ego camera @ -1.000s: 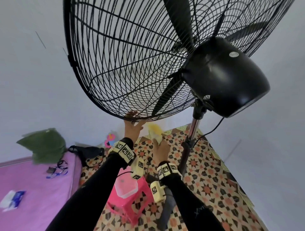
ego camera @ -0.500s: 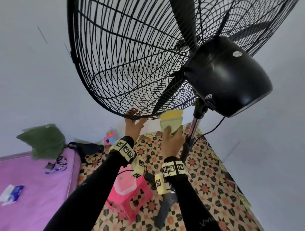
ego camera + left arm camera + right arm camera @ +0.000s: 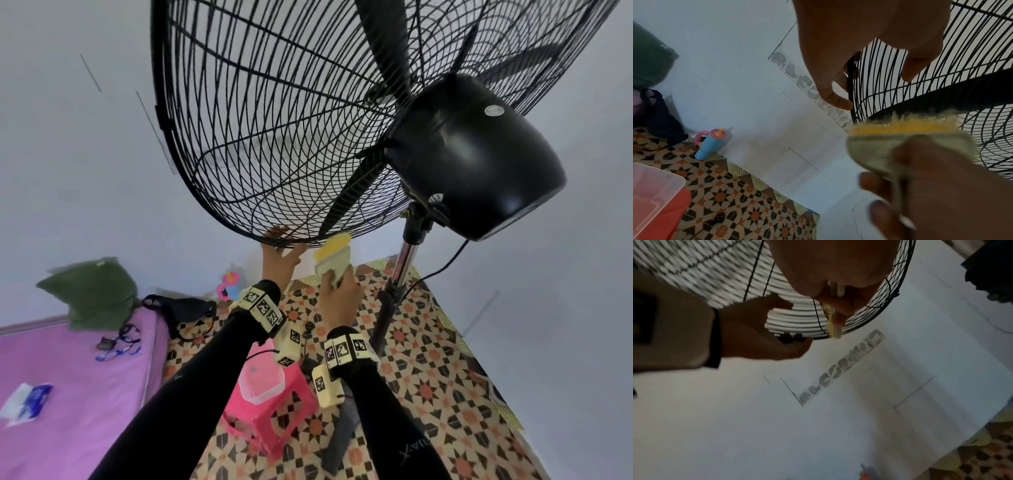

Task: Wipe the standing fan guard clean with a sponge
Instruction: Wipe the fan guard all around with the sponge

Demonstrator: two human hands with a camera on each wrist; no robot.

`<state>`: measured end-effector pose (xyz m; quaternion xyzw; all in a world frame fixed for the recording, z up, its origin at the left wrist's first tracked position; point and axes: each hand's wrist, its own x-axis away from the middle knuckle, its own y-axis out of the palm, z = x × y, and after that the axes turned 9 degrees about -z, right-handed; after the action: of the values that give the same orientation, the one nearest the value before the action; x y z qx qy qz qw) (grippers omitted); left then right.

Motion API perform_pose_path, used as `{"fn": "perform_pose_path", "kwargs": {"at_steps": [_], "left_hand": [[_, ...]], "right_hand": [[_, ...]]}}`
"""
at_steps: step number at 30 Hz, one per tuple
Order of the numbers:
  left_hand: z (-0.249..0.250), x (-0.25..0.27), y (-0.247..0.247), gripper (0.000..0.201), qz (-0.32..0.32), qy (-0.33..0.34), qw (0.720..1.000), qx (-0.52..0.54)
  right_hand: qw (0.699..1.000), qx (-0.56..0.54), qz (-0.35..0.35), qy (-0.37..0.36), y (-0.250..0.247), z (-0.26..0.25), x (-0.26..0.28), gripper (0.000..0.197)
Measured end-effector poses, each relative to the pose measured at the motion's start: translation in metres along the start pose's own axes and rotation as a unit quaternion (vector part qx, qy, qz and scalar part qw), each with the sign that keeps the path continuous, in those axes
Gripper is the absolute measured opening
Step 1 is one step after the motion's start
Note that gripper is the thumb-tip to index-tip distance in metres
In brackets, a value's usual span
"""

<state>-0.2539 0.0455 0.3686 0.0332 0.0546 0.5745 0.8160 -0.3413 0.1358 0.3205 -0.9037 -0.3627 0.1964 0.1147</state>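
Note:
The black wire fan guard (image 3: 274, 144) fills the top of the head view, tilted over me. My left hand (image 3: 284, 241) grips its bottom rim, fingers hooked over the wire and thumb beneath. In the left wrist view the left hand (image 3: 869, 91) straddles the guard (image 3: 900, 91). My right hand (image 3: 337, 277) holds a yellow and pale green sponge (image 3: 334, 257) upright just right of the left hand. The sponge's yellow top touches the lower rim. In the right wrist view the sponge (image 3: 831, 318) shows edge-on against the guard (image 3: 890, 288), pinched by the right hand (image 3: 838, 305).
The black motor housing (image 3: 476, 154) and chrome pole (image 3: 404, 263) stand right of my hands, with a cord (image 3: 435, 270) hanging. Below are a pink stool (image 3: 274, 418) carrying a clear container (image 3: 262, 380), a pink mattress (image 3: 68, 377), a black bag (image 3: 185, 308) and a blue bottle (image 3: 231, 286).
My right hand has lifted the sponge from below up to the guard's bottom rim. The left hand has kept its hold on the rim.

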Motion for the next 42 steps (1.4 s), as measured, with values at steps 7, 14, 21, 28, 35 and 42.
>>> {"fn": "perform_pose_path", "kwargs": {"at_steps": [7, 14, 21, 28, 35, 42], "left_hand": [[-0.001, 0.004, 0.001, 0.064, 0.001, -0.024, 1.0, -0.003], [0.001, 0.003, 0.005, 0.066, 0.013, -0.005, 1.0, 0.009], [0.0, 0.004, -0.003, 0.059, -0.015, -0.02, 1.0, 0.012], [0.002, 0.001, -0.011, 0.074, -0.009, -0.011, 1.0, -0.019], [-0.002, -0.002, -0.013, 0.06, -0.031, 0.013, 0.999, -0.032], [-0.013, -0.011, -0.025, 0.065, -0.038, 0.017, 0.997, -0.058]], "right_hand": [[0.998, 0.04, -0.037, 0.035, -0.01, 0.01, -0.007, 0.019], [0.994, 0.041, -0.092, 0.039, -0.004, 0.013, -0.009, 0.025], [0.919, -0.241, -0.078, 0.301, -0.023, 0.025, -0.054, 0.023], [0.844, -0.424, -0.092, 0.315, -0.034, -0.003, -0.077, 0.022], [0.891, -0.298, -0.156, 0.305, 0.001, 0.01, -0.015, 0.02], [0.954, -0.176, -0.133, 0.204, -0.029, -0.027, -0.063, 0.012]]}}
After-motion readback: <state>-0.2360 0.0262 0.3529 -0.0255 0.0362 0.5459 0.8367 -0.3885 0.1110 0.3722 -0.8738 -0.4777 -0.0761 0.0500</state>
